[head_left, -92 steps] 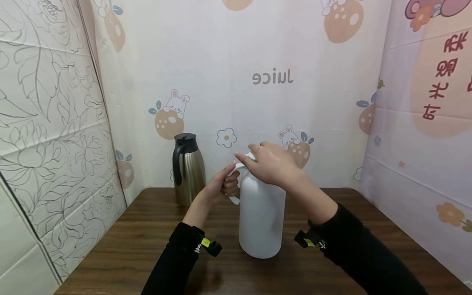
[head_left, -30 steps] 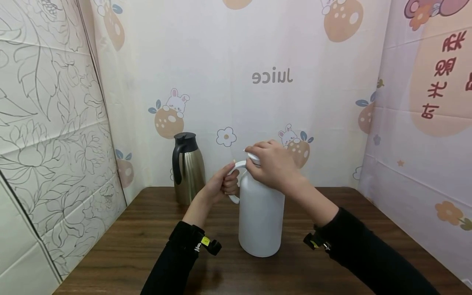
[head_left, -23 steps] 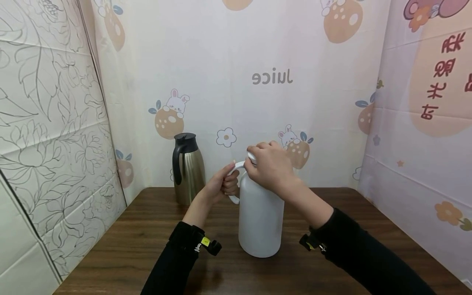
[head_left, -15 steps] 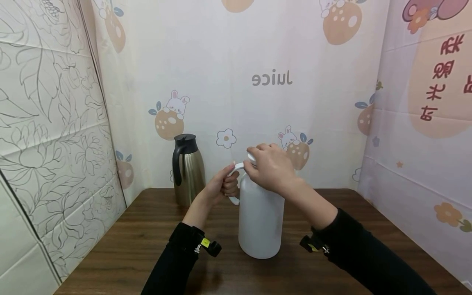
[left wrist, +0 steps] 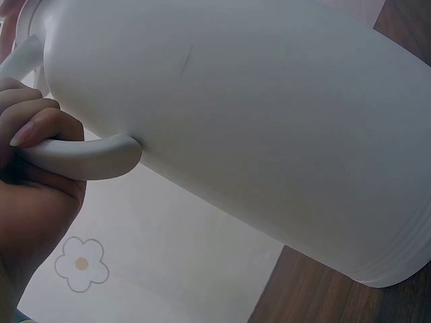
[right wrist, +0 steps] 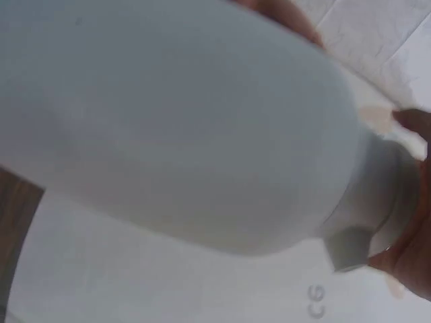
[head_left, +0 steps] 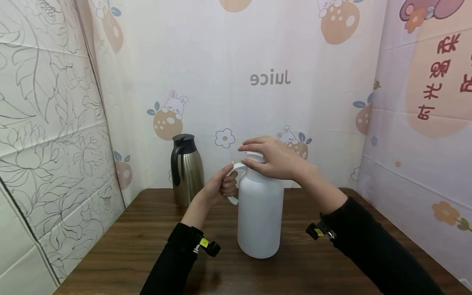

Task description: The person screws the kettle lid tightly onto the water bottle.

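Note:
A white thermos jug (head_left: 259,221) stands upright on the brown wooden table (head_left: 147,250). My left hand (head_left: 219,183) grips its white handle (head_left: 233,200), thumb along the top and fingers curled through the loop. In the left wrist view those fingers (left wrist: 50,124) wrap the handle's lower part. Over the jug's top, my right hand (head_left: 276,159) spans the white lid (head_left: 255,156) with fingers stretched out and thumb apart on the near side. The right wrist view shows the spout (right wrist: 350,247) jutting from the jug's neck, with the palm over the top.
A gold-brown steel thermos jug (head_left: 189,176) with a black lid and handle stands at the back left of the table, behind my left hand. Printed curtains (head_left: 206,73) close off the back and both sides.
My right hand has turned on the lid, its fingers first closing around it and now straightening, with more of the lid showing. The left hand keeps its grip and the jug stays in place.

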`<state>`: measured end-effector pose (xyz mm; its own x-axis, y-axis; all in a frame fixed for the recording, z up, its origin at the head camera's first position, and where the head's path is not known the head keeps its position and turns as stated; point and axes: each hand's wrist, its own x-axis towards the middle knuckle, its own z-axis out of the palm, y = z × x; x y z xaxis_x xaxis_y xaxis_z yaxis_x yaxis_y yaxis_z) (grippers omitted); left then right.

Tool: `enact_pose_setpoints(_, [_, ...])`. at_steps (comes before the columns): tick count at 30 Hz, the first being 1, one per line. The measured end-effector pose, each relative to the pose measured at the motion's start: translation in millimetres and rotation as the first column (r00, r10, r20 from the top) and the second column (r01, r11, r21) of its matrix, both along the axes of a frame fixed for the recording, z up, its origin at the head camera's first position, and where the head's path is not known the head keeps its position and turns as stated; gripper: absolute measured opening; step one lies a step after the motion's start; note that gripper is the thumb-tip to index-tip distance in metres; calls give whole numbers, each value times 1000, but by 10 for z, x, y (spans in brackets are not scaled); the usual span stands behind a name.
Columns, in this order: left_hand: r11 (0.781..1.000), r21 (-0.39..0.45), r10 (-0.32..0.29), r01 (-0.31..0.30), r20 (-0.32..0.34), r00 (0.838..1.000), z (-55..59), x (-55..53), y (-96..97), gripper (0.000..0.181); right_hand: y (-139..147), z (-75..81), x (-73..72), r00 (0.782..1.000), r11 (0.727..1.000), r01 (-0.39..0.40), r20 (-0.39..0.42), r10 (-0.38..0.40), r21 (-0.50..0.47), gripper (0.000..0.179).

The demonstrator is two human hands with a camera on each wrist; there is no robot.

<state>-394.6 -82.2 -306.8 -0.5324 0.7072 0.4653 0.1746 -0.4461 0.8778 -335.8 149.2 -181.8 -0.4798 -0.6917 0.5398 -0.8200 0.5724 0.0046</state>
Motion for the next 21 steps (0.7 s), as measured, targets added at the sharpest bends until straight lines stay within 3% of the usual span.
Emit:
enact_pose_setpoints(5, [1000, 2, -7, 7, -9, 1000, -20, -22, 3, 52, 75, -28, -138, 992, 992, -129, -12, 129, 10, 33])
enact_pose_setpoints(11, [1000, -7, 6, -6, -7, 1000, -14, -16, 6, 52, 109, -99, -247, 982, 982, -189, -24, 188, -17, 28])
enact_pose_setpoints(17, [1000, -8, 1, -1, 5, 1000, 1, -12, -11, 52, 75, -125, -240, 984, 984, -169, -56, 167, -46, 27])
enact_pose_setpoints(21, [1000, -2, -6, 6, -3, 1000, 2, -11, -13, 52, 33, -137, -184, 994, 994, -94, -66, 90, -53, 28])
